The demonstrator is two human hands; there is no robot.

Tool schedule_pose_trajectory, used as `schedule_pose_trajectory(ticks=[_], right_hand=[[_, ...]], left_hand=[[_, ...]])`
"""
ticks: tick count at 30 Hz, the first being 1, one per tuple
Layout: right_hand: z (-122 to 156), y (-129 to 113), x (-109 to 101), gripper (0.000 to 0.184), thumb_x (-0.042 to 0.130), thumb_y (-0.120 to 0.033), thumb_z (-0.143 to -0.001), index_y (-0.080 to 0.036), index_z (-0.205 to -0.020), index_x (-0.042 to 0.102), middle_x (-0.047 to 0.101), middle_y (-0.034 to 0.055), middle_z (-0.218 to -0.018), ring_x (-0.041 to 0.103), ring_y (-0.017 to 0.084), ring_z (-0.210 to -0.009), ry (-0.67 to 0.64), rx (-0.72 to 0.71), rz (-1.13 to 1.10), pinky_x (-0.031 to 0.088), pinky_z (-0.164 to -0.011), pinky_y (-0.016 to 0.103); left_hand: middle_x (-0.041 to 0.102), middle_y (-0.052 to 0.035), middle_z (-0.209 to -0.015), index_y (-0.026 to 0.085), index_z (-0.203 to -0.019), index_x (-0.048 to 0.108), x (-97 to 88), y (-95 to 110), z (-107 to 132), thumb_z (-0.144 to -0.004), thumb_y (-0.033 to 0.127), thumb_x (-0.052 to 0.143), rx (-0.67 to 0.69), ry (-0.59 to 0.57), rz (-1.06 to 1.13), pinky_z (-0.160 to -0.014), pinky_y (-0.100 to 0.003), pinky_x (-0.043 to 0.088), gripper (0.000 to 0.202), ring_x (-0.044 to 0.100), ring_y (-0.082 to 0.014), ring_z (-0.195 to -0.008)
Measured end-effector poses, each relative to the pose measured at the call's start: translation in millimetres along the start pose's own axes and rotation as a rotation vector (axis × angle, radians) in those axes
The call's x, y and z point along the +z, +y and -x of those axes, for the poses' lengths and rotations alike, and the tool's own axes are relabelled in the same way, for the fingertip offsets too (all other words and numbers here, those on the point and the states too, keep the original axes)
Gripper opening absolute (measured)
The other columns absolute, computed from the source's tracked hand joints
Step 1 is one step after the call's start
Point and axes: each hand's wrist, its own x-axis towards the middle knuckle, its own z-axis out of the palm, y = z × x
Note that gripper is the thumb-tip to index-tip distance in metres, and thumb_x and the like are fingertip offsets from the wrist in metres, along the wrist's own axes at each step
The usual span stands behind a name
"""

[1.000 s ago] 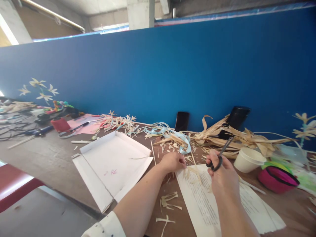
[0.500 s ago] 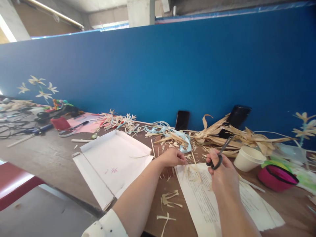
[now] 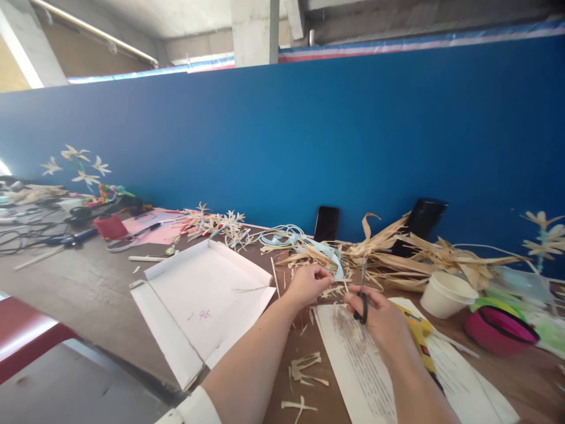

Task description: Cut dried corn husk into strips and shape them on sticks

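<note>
My right hand (image 3: 378, 317) is closed on black-handled scissors (image 3: 362, 291), whose blades point up and away over a printed paper sheet (image 3: 366, 365). Just to its left, my left hand (image 3: 308, 284) pinches a thin strip of dried husk (image 3: 332, 290) that reaches toward the scissor blades. Both hands sit close together above the brown table (image 3: 88, 288), in front of a pile of dried corn husks (image 3: 424, 256) and a light blue ribbon (image 3: 309, 244).
An open flat white box (image 3: 203, 300) lies left of my hands. A yellow glue gun (image 3: 419, 335), a white cup (image 3: 446, 293) and a pink bowl (image 3: 498, 331) stand to the right. Two dark phones (image 3: 326, 224) lean on the blue partition (image 3: 309, 141). Husk scraps (image 3: 304, 368) litter the front.
My right hand moved left with the scissors, turning the blades upright and closer to my left hand. A yellow glue gun, hidden before, now shows behind the right wrist.
</note>
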Motion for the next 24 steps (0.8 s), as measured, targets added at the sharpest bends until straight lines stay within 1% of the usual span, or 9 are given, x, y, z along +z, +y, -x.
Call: schedule_pose_trajectory(ticks=[3, 6, 8, 11, 16, 20, 24], right_hand=[[-0.9, -0.9, -1.5, 0.030, 0.074, -0.029, -0.057, -0.025, -0.087, 0.069, 0.067, -0.0011, -0.059, 0.060, 0.021, -0.058, 0.041, -0.035, 0.071, 0.043, -0.053, 0.030], [-2.9, -1.5, -4.4, 0.036, 0.073, -0.030, -0.058, -0.027, -0.093, 0.069, 0.069, -0.0006, -0.063, 0.061, 0.022, -0.060, 0.066, -0.044, 0.069, 0.044, -0.055, 0.032], [-3.8, -1.5, -5.3, 0.039, 0.072, -0.030, -0.058, -0.029, -0.097, 0.068, 0.070, -0.0010, -0.068, 0.062, 0.022, -0.064, 0.058, -0.051, 0.067, 0.045, -0.059, 0.033], [-4.4, -0.8, -5.2, 0.042, 0.072, -0.032, -0.059, -0.029, -0.101, 0.067, 0.070, -0.0013, -0.072, 0.062, 0.021, -0.067, 0.057, -0.086, 0.043, 0.045, -0.062, 0.032], [-7.5, 3.6, -6.6, 0.047, 0.071, -0.035, -0.060, -0.027, -0.106, 0.064, 0.068, -0.0026, -0.067, 0.059, 0.019, -0.063, 0.127, -0.117, 0.038, 0.043, -0.059, 0.029], [-9.1, 5.1, -8.5, 0.043, 0.071, -0.035, -0.059, -0.024, -0.101, 0.066, 0.064, -0.0035, -0.062, 0.055, 0.017, -0.057, 0.129, -0.139, 0.055, 0.041, -0.054, 0.027], [-8.6, 2.4, -8.5, 0.040, 0.070, -0.034, -0.061, -0.021, -0.099, 0.065, 0.065, -0.0030, -0.063, 0.056, 0.016, -0.059, 0.152, -0.163, 0.076, 0.042, -0.055, 0.026]], left_hand=[[0.060, 0.0005, -0.068, 0.014, -0.076, 0.064, -0.5, 0.9, -0.9, -0.070, 0.038, 0.060, -0.019, 0.018, 0.008, -0.058, -0.021, 0.036, 0.025, 0.051, -0.0102, -0.062], [0.058, 0.0013, -0.065, 0.014, -0.075, 0.064, -1.5, 2.2, -1.2, -0.069, 0.040, 0.062, -0.061, 0.008, 0.051, -0.055, -0.021, 0.034, 0.027, 0.048, -0.0092, -0.059], [0.056, 0.0015, -0.063, 0.013, -0.074, 0.065, -1.9, 2.9, -1.0, -0.068, 0.040, 0.062, -0.077, 0.004, 0.088, -0.054, -0.020, 0.032, 0.028, 0.046, -0.0085, -0.057], [0.055, 0.0016, -0.062, 0.013, -0.073, 0.065, -0.8, 1.9, -0.8, -0.067, 0.041, 0.063, -0.076, -0.043, 0.141, -0.054, -0.020, 0.032, 0.029, 0.044, -0.0080, -0.057], [0.055, 0.0014, -0.063, 0.013, -0.072, 0.064, 4.4, -2.4, -1.2, -0.066, 0.041, 0.064, -0.051, -0.121, 0.189, -0.056, -0.021, 0.033, 0.029, 0.043, -0.0079, -0.058], [0.054, 0.0013, -0.061, 0.012, -0.073, 0.065, 5.5, -0.8, 0.0, -0.065, 0.042, 0.065, -0.046, -0.168, 0.187, -0.055, -0.021, 0.033, 0.030, 0.043, -0.0082, -0.057], [0.055, 0.0000, -0.063, 0.012, -0.077, 0.068, 2.5, 4.6, 2.6, -0.070, 0.049, 0.059, -0.039, -0.177, 0.152, -0.057, -0.022, 0.035, 0.039, 0.045, -0.0095, -0.060]])
